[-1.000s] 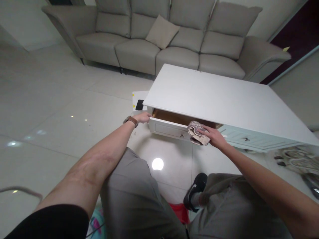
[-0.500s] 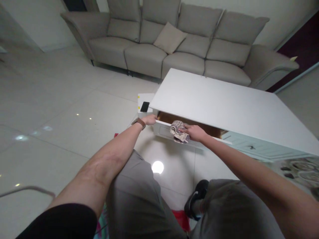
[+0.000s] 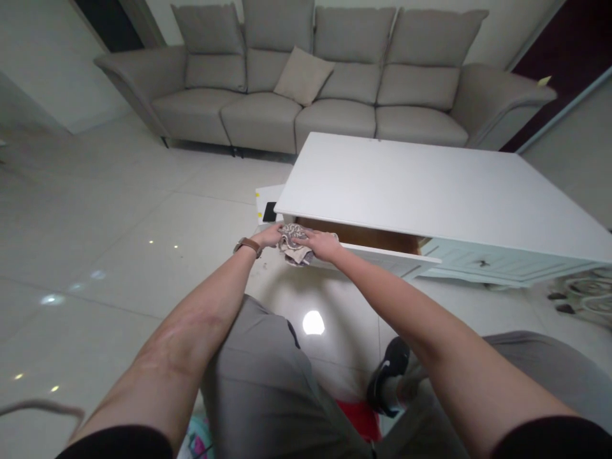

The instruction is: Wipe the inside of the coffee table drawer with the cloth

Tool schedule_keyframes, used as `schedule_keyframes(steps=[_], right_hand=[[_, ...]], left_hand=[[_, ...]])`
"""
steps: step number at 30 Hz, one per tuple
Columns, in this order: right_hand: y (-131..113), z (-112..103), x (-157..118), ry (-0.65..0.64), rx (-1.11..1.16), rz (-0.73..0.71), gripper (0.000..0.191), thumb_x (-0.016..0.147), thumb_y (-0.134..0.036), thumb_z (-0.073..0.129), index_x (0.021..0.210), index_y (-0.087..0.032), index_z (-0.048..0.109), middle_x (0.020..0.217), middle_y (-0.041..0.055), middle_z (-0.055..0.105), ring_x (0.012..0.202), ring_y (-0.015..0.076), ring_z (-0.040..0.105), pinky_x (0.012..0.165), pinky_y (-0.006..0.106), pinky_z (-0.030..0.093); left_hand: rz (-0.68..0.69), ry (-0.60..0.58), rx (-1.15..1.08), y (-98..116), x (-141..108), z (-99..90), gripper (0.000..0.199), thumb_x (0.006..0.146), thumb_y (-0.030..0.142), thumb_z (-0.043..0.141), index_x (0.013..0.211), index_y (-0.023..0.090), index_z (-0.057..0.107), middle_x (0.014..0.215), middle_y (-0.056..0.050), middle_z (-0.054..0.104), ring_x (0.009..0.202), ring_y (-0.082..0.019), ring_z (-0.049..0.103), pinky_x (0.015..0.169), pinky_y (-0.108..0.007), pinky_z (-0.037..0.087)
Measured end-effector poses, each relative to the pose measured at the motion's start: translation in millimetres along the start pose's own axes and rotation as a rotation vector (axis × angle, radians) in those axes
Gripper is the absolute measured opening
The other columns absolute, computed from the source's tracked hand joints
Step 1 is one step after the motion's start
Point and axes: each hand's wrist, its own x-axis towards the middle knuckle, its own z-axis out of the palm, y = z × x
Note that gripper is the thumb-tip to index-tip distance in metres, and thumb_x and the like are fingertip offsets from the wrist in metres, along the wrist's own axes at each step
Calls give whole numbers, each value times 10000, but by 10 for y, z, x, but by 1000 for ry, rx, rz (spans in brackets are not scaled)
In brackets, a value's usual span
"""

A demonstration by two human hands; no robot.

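A patterned brown-and-cream cloth (image 3: 297, 247) lies bunched over the left end of the pulled-out drawer (image 3: 387, 254). My right hand (image 3: 321, 243) grips this cloth and presses it against the top of the drawer front. Close beside it, my left hand (image 3: 268, 236) is at the drawer's left corner, its fingertips hidden behind the cloth. Above the drawer is the white top of the coffee table (image 3: 406, 185). The drawer's wooden inside shows as a narrow brown strip.
A grey sofa (image 3: 335, 121) with a beige cushion (image 3: 303, 75) stands behind the table. Left of the table, a black phone (image 3: 270, 211) rests on a white box (image 3: 262, 197). A red object (image 3: 358, 417) lies on the floor near my shoe (image 3: 389, 373).
My right hand has slid the cloth leftward along the drawer front, up to my left hand. The left hand stays at the drawer's left corner. The view has shifted slightly.
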Motion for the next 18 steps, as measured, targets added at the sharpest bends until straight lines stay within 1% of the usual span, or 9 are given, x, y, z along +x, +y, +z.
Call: schedule_keyframes(steps=[3, 6, 8, 11, 14, 16, 18], right_hand=[[220, 56, -303, 39, 35, 22, 684, 947, -176, 551, 1542, -478, 398, 1572, 31, 467, 1228, 276, 585, 878, 369, 514], [536, 140, -766, 54, 52, 48, 782, 862, -195, 671, 1552, -445, 399, 1545, 52, 496, 1259, 277, 574, 897, 357, 523], [778, 217, -1143, 68, 64, 62, 794, 834, -192, 696, 1551, -400, 426, 1530, 78, 512, 1279, 286, 568, 941, 378, 521], [1180, 350, -1781, 155, 84, 70, 705, 854, -177, 664, 1519, -343, 502, 1520, 111, 524, 1313, 300, 557, 1023, 427, 491], [1598, 497, -2454, 235, 158, 93, 600, 852, -194, 659, 1438, -310, 607, 1487, 109, 564, 1309, 301, 570, 1057, 451, 481], [1835, 597, -2865, 267, 207, 200, 557, 854, -214, 647, 1407, -283, 640, 1431, 108, 615, 1246, 295, 619, 1025, 440, 511], [1998, 688, -3184, 305, 237, 362, 534, 857, -238, 629, 1390, -256, 655, 1397, 100, 644, 1207, 290, 642, 1014, 424, 520]], left_hand=[[-79, -33, -139, -26, -16, -15, 548, 794, 210, 577, 1339, 223, 519, 1297, -124, 695, 1040, -187, 703, 697, -220, 548], [-79, -47, -162, -3, -17, -21, 505, 774, 192, 583, 1278, 212, 566, 1357, -132, 661, 1109, -202, 694, 719, -221, 553], [-67, -48, -144, 19, -7, -20, 497, 751, 186, 605, 1247, 205, 595, 1333, -130, 675, 1146, -216, 678, 727, -221, 556], [-53, -60, -118, 49, 17, -13, 520, 721, 164, 612, 1240, 198, 617, 1259, -119, 711, 1135, -221, 676, 712, -219, 557], [-42, -59, -72, 70, 39, -3, 538, 700, 150, 601, 1235, 187, 641, 1193, -114, 734, 1090, -228, 684, 680, -219, 551], [-27, -51, -53, 72, 49, 4, 540, 690, 149, 598, 1227, 179, 654, 1174, -117, 737, 1070, -236, 683, 665, -224, 546], [-7, -45, -53, 64, 52, 9, 527, 689, 154, 600, 1212, 168, 664, 1169, -124, 737, 1060, -240, 682, 658, -227, 539]])
